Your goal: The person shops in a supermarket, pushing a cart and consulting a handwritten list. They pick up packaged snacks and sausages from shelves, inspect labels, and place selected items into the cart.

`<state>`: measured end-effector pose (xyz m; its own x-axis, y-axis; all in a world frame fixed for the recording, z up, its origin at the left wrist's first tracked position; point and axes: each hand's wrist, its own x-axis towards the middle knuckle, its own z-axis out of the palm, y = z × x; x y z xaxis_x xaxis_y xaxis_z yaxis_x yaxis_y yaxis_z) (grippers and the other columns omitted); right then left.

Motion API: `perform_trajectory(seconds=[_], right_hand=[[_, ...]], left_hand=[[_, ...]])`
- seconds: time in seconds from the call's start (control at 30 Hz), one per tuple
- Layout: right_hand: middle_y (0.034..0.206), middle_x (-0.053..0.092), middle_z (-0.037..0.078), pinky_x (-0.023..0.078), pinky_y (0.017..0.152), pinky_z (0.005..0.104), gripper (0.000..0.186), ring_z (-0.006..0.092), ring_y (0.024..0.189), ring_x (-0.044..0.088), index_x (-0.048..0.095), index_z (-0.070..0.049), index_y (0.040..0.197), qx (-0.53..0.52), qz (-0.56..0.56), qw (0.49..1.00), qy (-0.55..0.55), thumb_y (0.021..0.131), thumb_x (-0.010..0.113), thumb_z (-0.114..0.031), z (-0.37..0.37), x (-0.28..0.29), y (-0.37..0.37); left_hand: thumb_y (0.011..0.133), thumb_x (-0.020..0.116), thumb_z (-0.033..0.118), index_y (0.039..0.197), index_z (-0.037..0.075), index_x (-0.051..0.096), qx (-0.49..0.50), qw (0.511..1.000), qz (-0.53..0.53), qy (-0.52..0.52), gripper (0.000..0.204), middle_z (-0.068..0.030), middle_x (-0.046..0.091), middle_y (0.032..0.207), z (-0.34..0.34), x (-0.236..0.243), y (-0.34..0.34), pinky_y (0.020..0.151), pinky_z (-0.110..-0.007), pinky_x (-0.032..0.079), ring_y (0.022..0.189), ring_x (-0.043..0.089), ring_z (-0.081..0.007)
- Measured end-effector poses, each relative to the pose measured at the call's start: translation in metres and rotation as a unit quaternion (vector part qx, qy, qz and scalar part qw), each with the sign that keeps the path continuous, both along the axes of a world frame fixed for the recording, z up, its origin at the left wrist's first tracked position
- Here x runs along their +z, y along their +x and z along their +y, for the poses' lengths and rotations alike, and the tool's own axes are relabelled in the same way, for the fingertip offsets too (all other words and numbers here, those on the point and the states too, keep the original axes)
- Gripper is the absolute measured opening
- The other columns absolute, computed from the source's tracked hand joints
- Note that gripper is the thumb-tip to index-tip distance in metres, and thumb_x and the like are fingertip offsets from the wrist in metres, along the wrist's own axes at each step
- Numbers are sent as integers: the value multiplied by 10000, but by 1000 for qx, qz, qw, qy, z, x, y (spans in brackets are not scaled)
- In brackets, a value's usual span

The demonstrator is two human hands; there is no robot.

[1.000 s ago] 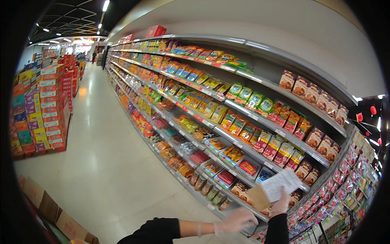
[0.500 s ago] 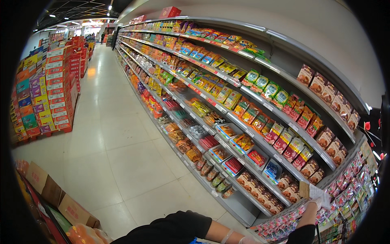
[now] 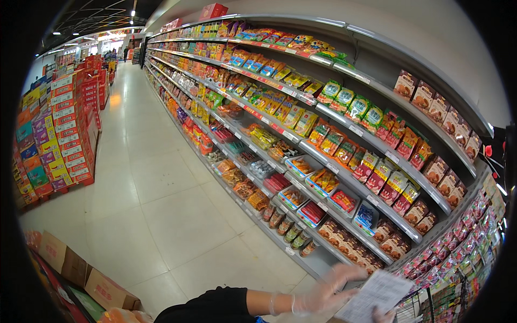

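Observation:
My left hand [image 3: 323, 293], in a clear plastic glove and slightly blurred, reaches in from the lower middle with its fingers stretched and apart. It is beside the left edge of a white printed sheet [image 3: 378, 295]; whether it touches the sheet I cannot tell. My right hand [image 3: 383, 316] holds the sheet at its lower edge, and only its fingertips show. Behind the sheet stand brown boxes [image 3: 344, 245] with a round-sweet picture, on the low shelf.
A long grey shelf unit [image 3: 304, 145] with bagged snacks, trays [image 3: 311, 213] and jars [image 3: 293, 232] runs along the right. Small hanging packets [image 3: 458, 245] fill the near right end. Opened cartons [image 3: 102, 288] lie lower left. Stacked cartons [image 3: 67, 132] border the tiled aisle [image 3: 156, 188].
The sheet and my right hand have come down and left from the shelf's right end. My left hand has risen into view beside the sheet. The view has shifted slightly.

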<state>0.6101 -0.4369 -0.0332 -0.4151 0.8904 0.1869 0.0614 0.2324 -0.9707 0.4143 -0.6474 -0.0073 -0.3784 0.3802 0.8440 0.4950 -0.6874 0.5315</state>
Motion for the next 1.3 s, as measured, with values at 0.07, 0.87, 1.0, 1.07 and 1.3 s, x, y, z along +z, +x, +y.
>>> perform_trajectory(seconds=[0.07, 0.87, 1.0, 1.07, 1.3], right_hand=[[1236, 616, 151, 553, 881, 379, 505, 253, 1043, 645, 484, 40, 1361, -12, -61, 998, -13, 937, 681, -152, -27, -24, -1], [1248, 616, 185, 531, 929, 401, 559, 312, 1081, 633, 467, 44, 1383, 186, -297, 912, 212, 917, 694, -166, -127, -135, -129], [1251, 616, 190, 527, 937, 404, 568, 321, 1087, 631, 464, 44, 1386, 214, -295, 901, 235, 913, 696, -168, -132, -143, -133], [1252, 616, 193, 525, 941, 406, 572, 326, 1090, 630, 462, 44, 1388, 224, -300, 895, 245, 912, 697, -169, -134, -147, -132], [1255, 616, 203, 519, 955, 412, 588, 343, 1101, 626, 457, 45, 1394, 228, -301, 888, 264, 906, 700, -173, -133, -157, -117]], left_hand=[[969, 659, 304, 1389, 18, 521, -38, 981, -190, 4, 527, -182, 545, 1393, 8, -2, -19, 1119, -412, 381, 1313, 496, -280], [989, 623, 399, 1461, -28, 429, -315, 702, -608, -198, 665, -111, 566, 1425, -48, -181, -28, 1098, -324, 430, 1280, 549, -186], [1014, 588, 340, 1466, -19, 414, -251, 688, -678, -58, 603, -116, 544, 1448, -97, -181, -64, 1122, -347, 438, 1309, 544, -204], [1023, 577, 304, 1432, -16, 454, -191, 671, -716, -37, 534, -115, 568, 1418, -122, -181, -71, 1089, -340, 476, 1265, 578, -198], [1020, 586, 245, 1339, -33, 532, -140, 650, -746, -46, 427, -153, 639, 1303, -181, -167, -57, 997, -359, 553, 1160, 653, -234]])
